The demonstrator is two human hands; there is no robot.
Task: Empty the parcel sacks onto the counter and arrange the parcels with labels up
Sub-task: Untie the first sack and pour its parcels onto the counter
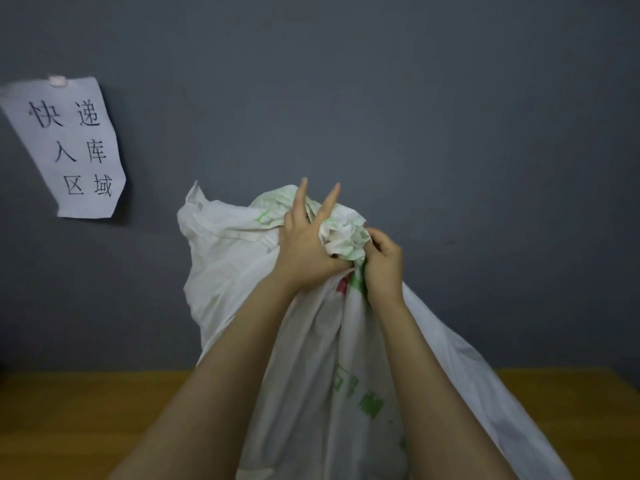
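Filling most of the view is a gray wall (415, 98). A big white sack (311, 358) (it has green print on it) is held up in front of the wall, over the wooden tabletop (86, 410). A paper sign (69, 147) hangs on the wall. The left hand (308, 247) grips the sack's bunched top, two fingers (300, 197) sticking straight up. The right hand (382, 265) is curled tight round the same bunch.
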